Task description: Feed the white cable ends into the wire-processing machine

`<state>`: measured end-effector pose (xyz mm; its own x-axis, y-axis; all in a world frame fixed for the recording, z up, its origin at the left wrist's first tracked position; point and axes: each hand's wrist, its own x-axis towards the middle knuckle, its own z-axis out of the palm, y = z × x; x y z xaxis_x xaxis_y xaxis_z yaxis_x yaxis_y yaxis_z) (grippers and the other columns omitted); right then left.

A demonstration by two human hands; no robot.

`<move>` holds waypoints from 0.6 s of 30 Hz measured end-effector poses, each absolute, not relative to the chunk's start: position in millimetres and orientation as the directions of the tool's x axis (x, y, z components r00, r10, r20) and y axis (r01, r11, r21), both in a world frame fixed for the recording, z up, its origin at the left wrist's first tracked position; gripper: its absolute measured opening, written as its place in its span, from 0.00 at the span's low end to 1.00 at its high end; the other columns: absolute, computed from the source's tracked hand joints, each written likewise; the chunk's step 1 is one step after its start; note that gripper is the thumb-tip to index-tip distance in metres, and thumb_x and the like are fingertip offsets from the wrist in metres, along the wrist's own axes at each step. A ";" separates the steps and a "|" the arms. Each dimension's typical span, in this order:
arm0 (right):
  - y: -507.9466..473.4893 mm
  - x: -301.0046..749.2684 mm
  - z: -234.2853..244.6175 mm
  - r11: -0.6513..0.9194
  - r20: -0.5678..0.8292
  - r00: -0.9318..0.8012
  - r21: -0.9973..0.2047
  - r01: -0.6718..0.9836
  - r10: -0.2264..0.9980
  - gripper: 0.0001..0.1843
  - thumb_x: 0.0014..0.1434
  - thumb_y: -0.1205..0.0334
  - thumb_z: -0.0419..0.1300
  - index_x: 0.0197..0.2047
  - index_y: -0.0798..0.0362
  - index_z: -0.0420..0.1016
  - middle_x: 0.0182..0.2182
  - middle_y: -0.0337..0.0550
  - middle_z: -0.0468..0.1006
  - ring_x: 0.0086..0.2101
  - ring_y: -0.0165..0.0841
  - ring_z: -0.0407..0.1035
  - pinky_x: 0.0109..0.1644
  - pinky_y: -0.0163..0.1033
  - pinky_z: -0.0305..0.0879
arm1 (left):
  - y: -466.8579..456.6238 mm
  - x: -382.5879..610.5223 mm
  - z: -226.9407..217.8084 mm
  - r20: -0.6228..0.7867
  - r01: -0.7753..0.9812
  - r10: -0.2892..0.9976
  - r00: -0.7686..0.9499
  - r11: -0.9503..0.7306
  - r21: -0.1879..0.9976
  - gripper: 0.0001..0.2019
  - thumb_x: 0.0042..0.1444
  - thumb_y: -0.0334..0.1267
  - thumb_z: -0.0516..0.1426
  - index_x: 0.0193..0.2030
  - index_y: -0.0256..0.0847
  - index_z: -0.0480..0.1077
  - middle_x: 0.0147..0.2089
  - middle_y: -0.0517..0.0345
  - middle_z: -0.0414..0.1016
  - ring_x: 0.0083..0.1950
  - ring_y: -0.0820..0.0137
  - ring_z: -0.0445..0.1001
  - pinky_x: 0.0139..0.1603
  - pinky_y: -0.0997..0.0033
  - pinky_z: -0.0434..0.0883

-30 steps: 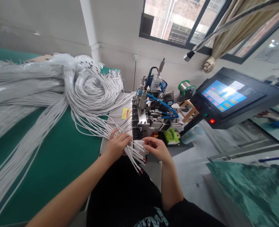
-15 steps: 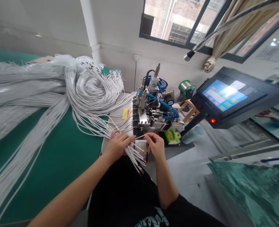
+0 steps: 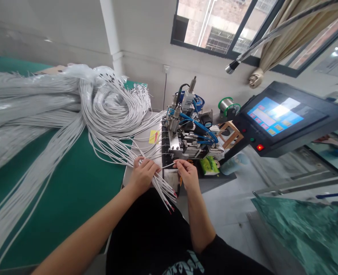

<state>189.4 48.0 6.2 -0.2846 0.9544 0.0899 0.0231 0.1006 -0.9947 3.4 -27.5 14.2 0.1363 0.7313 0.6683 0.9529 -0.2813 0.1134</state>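
Several white cables with red-tipped ends run under my left hand, whose fingers are closed around the bunch. Their ends fan out over my lap. My right hand pinches the end of a single white cable between thumb and fingertips. That cable stretches from my left hand to my right, just in front of a machine with metal cylinders and blue air tubes. Other white cables lead from the pile into the machine's black slotted edge.
A large heap of white cables covers part of the green table at left. A control screen on a post stands at right, with a lit red button. Behind the machine is a wire spool. A green sheet lies at lower right.
My left hand has shifted slightly left, and more of the single cable shows between my hands. My right hand keeps its pinch on the cable end. The view has shifted slightly.
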 end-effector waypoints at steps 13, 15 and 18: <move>62.9 203.0 9.8 0.428 0.254 -0.380 -0.755 0.497 0.889 0.11 0.57 0.57 0.57 0.34 0.54 0.78 0.28 0.43 0.79 0.24 0.31 0.66 0.31 0.36 0.61 | -28.5 -0.4 11.8 0.618 0.945 0.750 0.237 -0.326 0.034 0.13 0.58 0.30 0.54 0.47 0.46 0.73 0.36 0.57 0.76 0.41 0.66 0.71 0.59 0.54 0.54; 63.8 201.2 7.2 0.417 0.254 -0.364 -0.765 0.491 0.896 0.13 0.58 0.55 0.56 0.32 0.54 0.77 0.27 0.42 0.78 0.24 0.32 0.66 0.32 0.36 0.61 | -27.9 -0.4 11.5 0.611 0.947 0.754 0.240 -0.321 0.025 0.15 0.58 0.29 0.54 0.49 0.47 0.73 0.37 0.57 0.76 0.42 0.66 0.71 0.60 0.53 0.54; 66.6 198.0 3.1 0.368 0.243 -0.313 -0.815 0.448 0.918 0.14 0.58 0.53 0.55 0.31 0.54 0.75 0.26 0.42 0.77 0.26 0.33 0.68 0.33 0.36 0.62 | -25.8 0.5 9.4 0.593 0.950 0.770 0.236 -0.312 0.027 0.16 0.57 0.30 0.54 0.51 0.47 0.73 0.38 0.56 0.76 0.44 0.64 0.71 0.60 0.51 0.53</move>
<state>198.0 66.6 3.1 -0.3129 0.9181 0.2431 0.4481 0.3684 -0.8145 0.5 -25.8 9.4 0.2362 0.7698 0.5929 0.9496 -0.3124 0.0273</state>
